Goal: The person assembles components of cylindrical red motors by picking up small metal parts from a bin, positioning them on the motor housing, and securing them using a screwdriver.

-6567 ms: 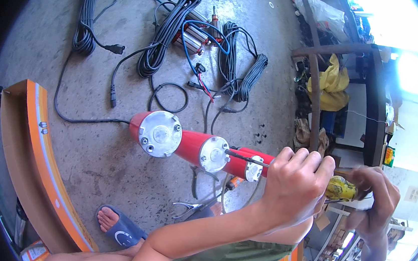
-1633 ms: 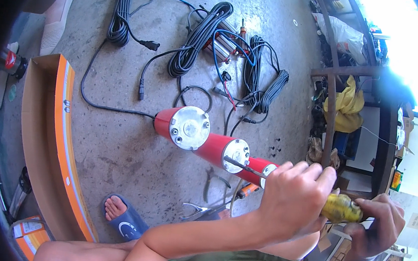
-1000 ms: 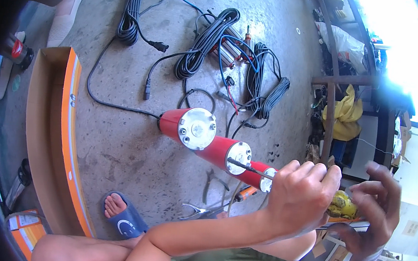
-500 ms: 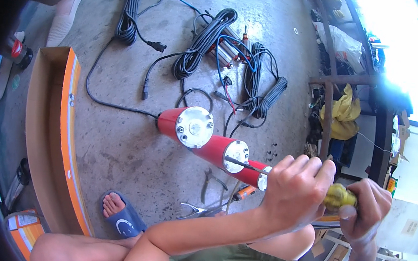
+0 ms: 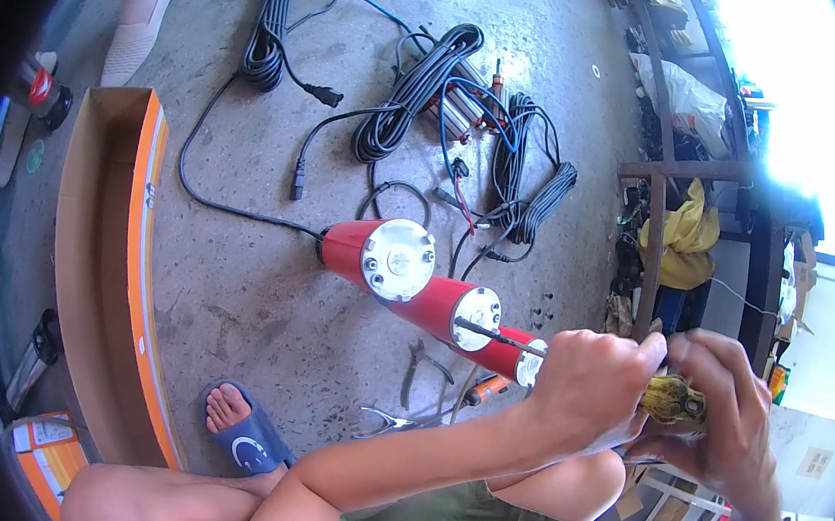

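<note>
My left hand (image 5: 592, 383) is closed in a fist around a screwdriver by its shank. The dark shank (image 5: 500, 338) points left, its tip over the silver end cap of the middle red cylinder (image 5: 439, 303); contact cannot be made out. Curled loosely about the yellow handle (image 5: 674, 399), my right hand (image 5: 739, 417) has its fingers above and thumb below, leaving the handle's end visible. A larger red cylinder (image 5: 346, 247) with a bolted silver cap is farther left. Nearer my left hand, a smaller red cylinder (image 5: 501, 355) is partly hidden.
Coiled black cables (image 5: 419, 90) and silver metal tubes (image 5: 457, 114) lie on the concrete floor. Pliers (image 5: 384, 422) and an orange-handled tool (image 5: 488, 389) rest near my legs. A long open carton (image 5: 99, 230) stands left. Cluttered shelving (image 5: 653, 233) lines the right. Another person's foot (image 5: 143, 33) is upper left.
My right hand has turned and loosened around the handle, its fingers shifting up and left. My left hand keeps its hold. The whole view has shifted slightly.
</note>
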`<action>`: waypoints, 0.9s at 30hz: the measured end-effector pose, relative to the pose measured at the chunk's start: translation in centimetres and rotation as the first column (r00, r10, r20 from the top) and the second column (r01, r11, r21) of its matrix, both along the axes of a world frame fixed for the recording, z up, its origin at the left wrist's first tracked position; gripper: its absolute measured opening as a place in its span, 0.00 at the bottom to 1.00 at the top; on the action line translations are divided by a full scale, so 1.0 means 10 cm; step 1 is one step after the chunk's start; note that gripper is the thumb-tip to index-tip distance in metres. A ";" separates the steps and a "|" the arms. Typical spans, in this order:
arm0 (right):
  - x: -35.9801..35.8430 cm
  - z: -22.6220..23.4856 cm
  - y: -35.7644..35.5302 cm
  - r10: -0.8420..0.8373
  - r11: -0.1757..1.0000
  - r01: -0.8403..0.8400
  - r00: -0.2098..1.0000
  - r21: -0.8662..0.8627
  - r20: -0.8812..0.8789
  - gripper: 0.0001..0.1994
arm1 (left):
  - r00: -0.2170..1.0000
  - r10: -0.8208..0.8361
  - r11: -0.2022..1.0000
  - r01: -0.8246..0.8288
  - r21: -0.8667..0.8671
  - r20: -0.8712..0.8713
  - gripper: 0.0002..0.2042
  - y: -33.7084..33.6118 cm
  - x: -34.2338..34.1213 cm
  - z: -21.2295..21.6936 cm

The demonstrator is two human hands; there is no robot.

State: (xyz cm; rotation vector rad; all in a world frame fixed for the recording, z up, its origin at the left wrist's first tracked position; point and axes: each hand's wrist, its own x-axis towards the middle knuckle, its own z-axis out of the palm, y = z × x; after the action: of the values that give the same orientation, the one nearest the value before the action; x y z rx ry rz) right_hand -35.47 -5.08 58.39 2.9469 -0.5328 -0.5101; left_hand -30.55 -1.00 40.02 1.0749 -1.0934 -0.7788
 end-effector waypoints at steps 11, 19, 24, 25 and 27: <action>0.02 0.11 -0.05 -0.035 0.999 0.032 0.976 -0.020 -0.216 0.20 | 0.984 0.170 0.983 -0.166 -0.075 0.047 0.15 -0.04 -0.09 -0.14; -0.06 0.02 -0.18 -0.268 0.963 0.261 0.951 -0.059 -0.158 0.11 | 0.943 0.331 0.927 -0.330 -0.176 -0.025 0.16 -0.08 0.11 -0.10; 0.03 0.06 -0.05 -0.128 0.989 0.138 0.979 0.053 -0.158 0.12 | 0.959 0.283 0.941 -0.281 -0.187 -0.013 0.14 -0.05 -0.17 -0.13; 0.04 0.04 0.00 -0.002 1.000 0.005 0.994 0.027 -0.112 0.09 | 0.991 0.136 0.986 -0.135 -0.101 0.003 0.15 -0.08 -0.16 -0.11; 0.00 0.03 0.00 0.196 0.981 -0.195 0.970 0.027 -0.145 0.11 | 0.961 -0.277 0.960 0.275 -0.042 -0.026 0.16 -0.12 0.19 -0.08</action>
State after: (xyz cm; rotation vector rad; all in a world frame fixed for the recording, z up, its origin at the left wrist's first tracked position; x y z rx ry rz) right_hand -35.51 -5.13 58.68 2.9004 -0.2207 -0.7009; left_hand -28.66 -2.16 39.24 0.8841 -1.2421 -0.9887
